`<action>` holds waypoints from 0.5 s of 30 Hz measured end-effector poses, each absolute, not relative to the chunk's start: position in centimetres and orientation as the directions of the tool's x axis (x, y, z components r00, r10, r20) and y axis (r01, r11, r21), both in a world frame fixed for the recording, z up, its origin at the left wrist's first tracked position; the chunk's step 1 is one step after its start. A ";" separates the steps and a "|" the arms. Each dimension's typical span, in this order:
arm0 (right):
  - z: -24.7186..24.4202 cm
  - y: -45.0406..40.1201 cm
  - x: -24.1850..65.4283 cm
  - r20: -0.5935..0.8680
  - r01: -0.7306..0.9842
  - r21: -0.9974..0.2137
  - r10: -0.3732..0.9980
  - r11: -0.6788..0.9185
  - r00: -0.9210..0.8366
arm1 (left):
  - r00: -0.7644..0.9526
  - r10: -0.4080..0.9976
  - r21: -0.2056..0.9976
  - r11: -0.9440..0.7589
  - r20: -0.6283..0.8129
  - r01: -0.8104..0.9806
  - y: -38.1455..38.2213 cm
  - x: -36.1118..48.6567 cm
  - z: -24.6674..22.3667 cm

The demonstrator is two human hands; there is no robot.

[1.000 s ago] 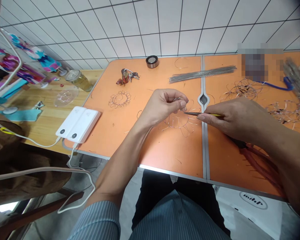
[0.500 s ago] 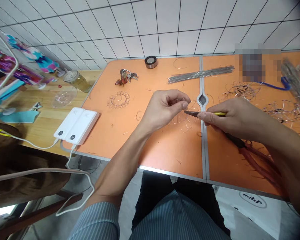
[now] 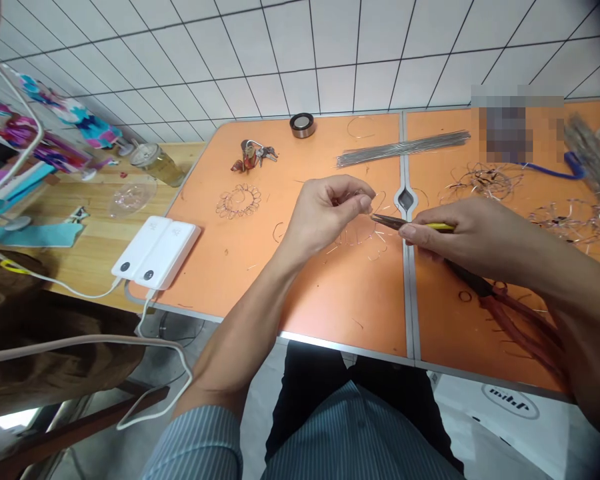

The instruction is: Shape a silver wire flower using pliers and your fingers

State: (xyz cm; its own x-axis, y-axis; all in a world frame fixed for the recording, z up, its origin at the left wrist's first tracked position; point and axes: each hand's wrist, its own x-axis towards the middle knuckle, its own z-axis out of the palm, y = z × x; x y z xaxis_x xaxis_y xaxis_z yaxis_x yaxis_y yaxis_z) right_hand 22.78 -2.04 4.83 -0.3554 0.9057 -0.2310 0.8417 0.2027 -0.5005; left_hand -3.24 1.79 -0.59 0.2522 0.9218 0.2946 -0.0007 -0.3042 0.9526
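Between thumb and fingers, my left hand (image 3: 327, 217) pinches a thin wire (image 3: 379, 200), whose loops show just past the fingertips. My right hand (image 3: 453, 230) is wrapped round slim pliers (image 3: 393, 221) with dark pointed jaws and a yellow handle. The jaw tips are right beside the left fingertips; whether they grip the wire is too small to tell. Below the hands lie bent wire pieces (image 3: 377, 250) on the orange table (image 3: 330, 300). A looped wire ring (image 3: 239, 201) lies flat to the left. Larger red-handled pliers (image 3: 517, 320) rest partly under my right forearm.
A bundle of straight wires (image 3: 403, 148) lies across the table's seam near the back. Tangled wire shapes (image 3: 485, 181) spread on the right. Keys (image 3: 255, 155), a round tin (image 3: 301, 125) and white power banks (image 3: 156, 252) with cables are farther left.
The pliers' tips have shifted slightly, and their jaws look a little more apart. The wire at my left fingertips has turned. Both hands stay in nearly the same place.
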 end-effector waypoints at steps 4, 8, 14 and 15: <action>4.0 -3.5 23.1 -0.163 0.904 -0.284 0.913 0.318 -0.373 | 0.167 0.963 0.978 -0.204 0.210 -0.050 2.4 -3.8 -0.4; 2.1 -5.6 21.1 -0.054 0.878 -0.048 0.877 0.476 -0.478 | 0.140 0.978 0.984 -0.140 0.154 -0.109 2.7 -4.0 -0.4; 0.9 -6.5 19.3 -0.061 0.806 -0.070 0.804 0.588 -0.591 | 0.148 0.978 0.981 -0.122 0.144 -0.148 2.7 -3.9 -0.4; 1.2 -6.3 19.8 -0.034 0.803 -0.115 0.806 0.585 -0.591 | 0.155 0.977 0.981 -0.125 0.148 -0.148 2.7 -4.0 -0.4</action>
State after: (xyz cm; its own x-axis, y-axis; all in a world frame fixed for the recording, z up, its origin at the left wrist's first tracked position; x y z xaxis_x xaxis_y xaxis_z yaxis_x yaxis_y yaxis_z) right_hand 19.78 -6.32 1.19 -0.5913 0.8057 -0.0337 0.8032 0.5846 -0.1146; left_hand -3.96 2.67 -0.36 0.1551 0.9768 0.1476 -0.1481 -0.1247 0.9811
